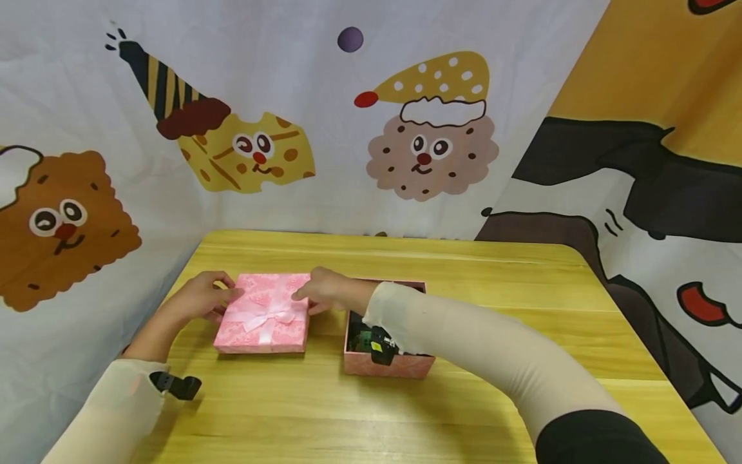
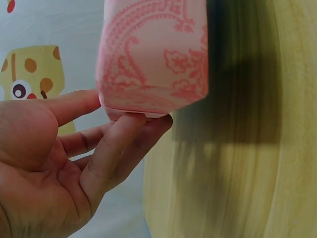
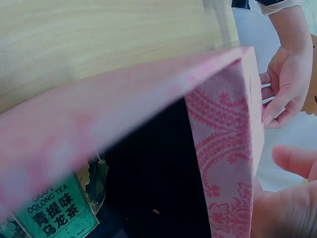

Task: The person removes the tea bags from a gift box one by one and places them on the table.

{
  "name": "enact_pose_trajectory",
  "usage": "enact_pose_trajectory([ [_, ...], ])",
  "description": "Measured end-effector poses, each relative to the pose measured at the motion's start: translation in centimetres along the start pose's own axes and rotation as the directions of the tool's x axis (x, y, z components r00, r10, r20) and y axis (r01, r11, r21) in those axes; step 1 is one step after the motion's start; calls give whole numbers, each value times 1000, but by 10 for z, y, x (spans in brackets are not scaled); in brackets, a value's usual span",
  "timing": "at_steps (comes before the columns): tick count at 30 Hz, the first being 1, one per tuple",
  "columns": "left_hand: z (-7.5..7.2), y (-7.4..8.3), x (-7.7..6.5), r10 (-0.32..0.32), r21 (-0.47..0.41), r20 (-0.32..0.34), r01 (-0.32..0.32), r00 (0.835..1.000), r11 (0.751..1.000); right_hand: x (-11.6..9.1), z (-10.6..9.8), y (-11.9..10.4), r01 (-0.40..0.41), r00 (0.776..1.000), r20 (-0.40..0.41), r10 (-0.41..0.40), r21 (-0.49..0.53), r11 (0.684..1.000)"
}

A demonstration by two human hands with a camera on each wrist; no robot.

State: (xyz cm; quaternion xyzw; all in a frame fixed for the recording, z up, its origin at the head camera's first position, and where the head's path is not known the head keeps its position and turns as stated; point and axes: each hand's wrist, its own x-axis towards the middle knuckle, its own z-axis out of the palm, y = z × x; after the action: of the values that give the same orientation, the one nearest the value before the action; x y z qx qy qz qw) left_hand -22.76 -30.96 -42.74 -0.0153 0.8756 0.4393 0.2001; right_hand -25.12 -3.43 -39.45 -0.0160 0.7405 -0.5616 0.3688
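**Pink lid (image 1: 257,299) sits between left hand (image 1: 199,296) and right hand (image 1: 332,288)**

Nearest, two pale sleeves reach in over the wooden table (image 1: 290,412), the left sleeve (image 1: 104,412) from the lower left and the right sleeve (image 1: 493,335) from the lower right, with a small black camera (image 1: 182,388) below the left wrist and another (image 1: 382,347) below the right.

The front wall of an open pink box (image 1: 388,367) comes next, beneath the right forearm, which hides much of its dark inside. A tea packet (image 3: 59,208) with a green label lies in it, part of the label reading "Oolong Tea".

Just left of the box, well apart from the left sleeve, is the lid, its ribbon bow (image 1: 275,317) facing up. The left hand pinches the lid's left edge toward the far corner; the left wrist view shows its fingertips at a corner. The right hand pinches the opposite edge, thumb on top; its other fingers are partly hidden.

Beyond the table's far edge hangs a white cloth (image 1: 336,161) printed with a cheese (image 1: 255,161) and a round biscuit (image 1: 431,151), both wearing hats.
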Motion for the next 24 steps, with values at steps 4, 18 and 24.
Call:
enact_pose_trajectory([
  [4,1,0,0,11,5,-6,-11,1000,1000,1,1,0,-13,1000,-1,13,12,1000],
  [18,0,0,2,11,15,9,-11,1000,1000,3,5,1,-35,999,15,35,0,999],
  [24,1,0,2,-8,18,14,8,1000,1000,4,6,2,-38,999,23,38,3,999],
])
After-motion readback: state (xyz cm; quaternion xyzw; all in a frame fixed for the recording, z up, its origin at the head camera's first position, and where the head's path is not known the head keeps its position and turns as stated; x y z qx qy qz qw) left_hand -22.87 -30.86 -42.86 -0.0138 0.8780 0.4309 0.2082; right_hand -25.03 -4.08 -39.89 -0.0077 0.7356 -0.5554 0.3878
